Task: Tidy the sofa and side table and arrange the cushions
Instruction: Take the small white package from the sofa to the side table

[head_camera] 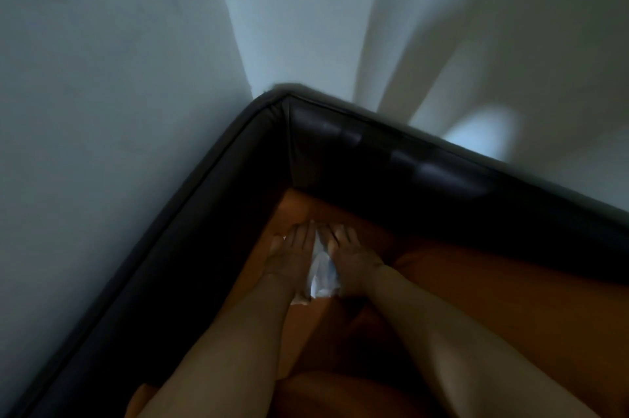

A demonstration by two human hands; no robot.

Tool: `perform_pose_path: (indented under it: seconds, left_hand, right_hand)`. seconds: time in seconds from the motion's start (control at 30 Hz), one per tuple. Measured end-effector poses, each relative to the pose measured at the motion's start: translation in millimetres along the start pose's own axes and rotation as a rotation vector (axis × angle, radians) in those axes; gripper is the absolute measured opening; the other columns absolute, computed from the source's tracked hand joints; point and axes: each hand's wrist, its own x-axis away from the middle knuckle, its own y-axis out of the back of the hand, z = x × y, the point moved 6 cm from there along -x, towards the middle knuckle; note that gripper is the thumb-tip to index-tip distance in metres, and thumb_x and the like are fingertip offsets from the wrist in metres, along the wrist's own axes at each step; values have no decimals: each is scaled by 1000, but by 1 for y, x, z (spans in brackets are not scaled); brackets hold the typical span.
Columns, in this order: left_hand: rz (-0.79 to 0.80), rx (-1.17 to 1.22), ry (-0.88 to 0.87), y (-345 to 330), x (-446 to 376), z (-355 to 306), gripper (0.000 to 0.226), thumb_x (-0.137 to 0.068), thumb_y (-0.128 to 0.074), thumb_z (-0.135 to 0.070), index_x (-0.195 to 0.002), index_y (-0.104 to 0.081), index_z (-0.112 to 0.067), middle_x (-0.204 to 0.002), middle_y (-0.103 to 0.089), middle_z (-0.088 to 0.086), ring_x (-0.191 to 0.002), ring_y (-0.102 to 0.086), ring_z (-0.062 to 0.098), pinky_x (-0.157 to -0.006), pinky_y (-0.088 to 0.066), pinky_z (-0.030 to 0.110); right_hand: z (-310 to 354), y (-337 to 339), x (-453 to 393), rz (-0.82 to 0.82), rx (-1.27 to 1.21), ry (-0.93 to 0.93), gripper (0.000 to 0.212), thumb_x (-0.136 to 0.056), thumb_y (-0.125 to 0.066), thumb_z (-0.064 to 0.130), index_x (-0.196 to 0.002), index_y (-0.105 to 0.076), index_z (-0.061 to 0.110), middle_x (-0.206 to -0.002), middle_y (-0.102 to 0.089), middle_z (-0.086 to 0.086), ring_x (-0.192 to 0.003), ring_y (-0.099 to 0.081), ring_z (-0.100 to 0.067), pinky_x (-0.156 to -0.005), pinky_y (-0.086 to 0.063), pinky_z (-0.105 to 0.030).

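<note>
Head view looks down into the sofa corner (289, 131), where the dark back and arm meet against pale walls (102, 77). Both hands lie flat on the orange seat (493, 298) just in front of that corner, with a white cloth (321, 273) between and partly under them.

Left hand (289, 259) is spread, fingers straight and pointing toward the corner, palm pressing down on the cloth's near-left edge; it grips nothing that I can see. Right hand (352, 257) is likewise flat and spread, its inner edge on the cloth's right side. My reading is that the 2 palms pin the cloth so it can be pushed across the seat, or smoothed and gathered; the blur leaves that unsettled.

Cloth looks thin, crumpled and pale, with a faint blue tint along 1 fold, bunched into a narrow strip running from the fingertips back toward the wrists. Seat near the corner shows a seam or gap between cushions.

No cushions for arranging and no side table are in sight.
</note>
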Motion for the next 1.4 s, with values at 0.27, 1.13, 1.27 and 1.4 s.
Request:
perform_pose_path:
  seconds: [0.27,1.13,1.27,1.4]
  left_hand:
    - [-20,54,102,-13,0,16,136,-57,-79,-65,-150,4,-12,-152,-12,6,-139,-17,25,-116,-13,42]
    - [-140,-137,-19,-1,-25,15,89,-70,-75,-41,-140,-25,-16,-139,-28,5,-130,-29,22,-110,-19,32]
    - [-173,-89,-38,18,-15,17,74,-80,-70,-30,-140,-30,-13,-142,-34,8,-133,-32,23,-108,-21,27]
    - [-71,-133,-80,21,-6,10,59,-91,-60,-23,-142,-33,-11,-144,-39,10,-129,-42,26,-102,-34,30]
  right_hand:
    - [-10,-9,-9,-24,-117,-103,76,-98,-49,34,-150,6,39,-158,23,-3,-144,0,-41,-116,-20,-49]
    - [0,2,-9,-255,66,-54,80,-84,-62,27,-148,-17,15,-137,-35,-10,-124,-35,-28,-106,-29,-37]
    - [9,25,4,-306,10,10,59,-93,-49,17,-147,-25,12,-140,-37,-10,-129,-34,-28,-106,-28,-35]
    - [12,31,23,-170,43,20,43,-99,-35,7,-142,-35,5,-154,-21,-14,-143,-17,-27,-108,-30,-35]
